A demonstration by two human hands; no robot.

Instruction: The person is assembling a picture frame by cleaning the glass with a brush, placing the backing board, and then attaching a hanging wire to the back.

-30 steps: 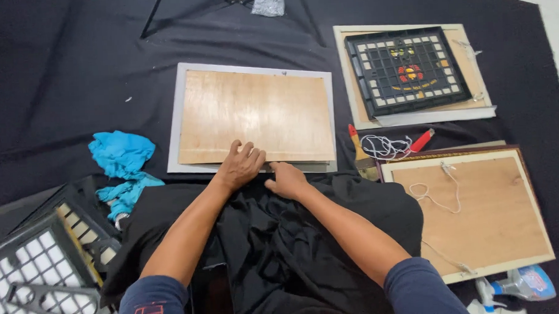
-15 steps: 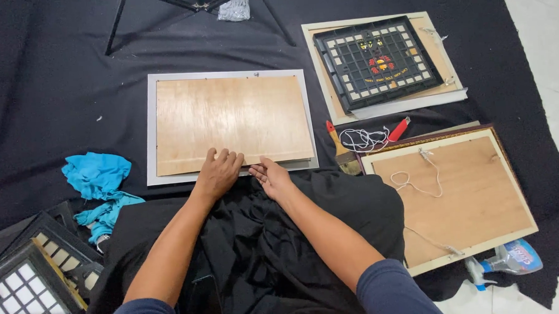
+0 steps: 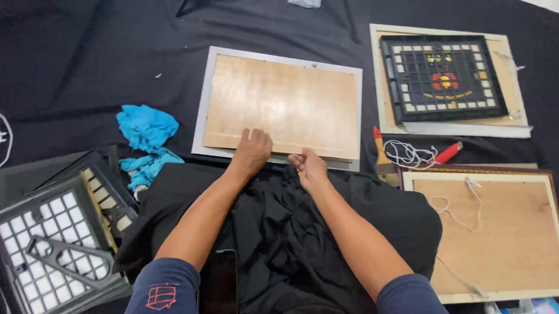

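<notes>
Head view: the silver frame with its wooden backing is laid face down at centre, the backing already seated. The left hand is pressed flat on its near edge, nothing gripped; the right hand is loosely curled beside it, contents unclear. Since the earlier frame, both hands are hardly shifted; only the view has moved.

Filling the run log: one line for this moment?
left hand: flat on frame back | right hand: at frame's near edge, palm up, empty | cloth: left of frame
</notes>
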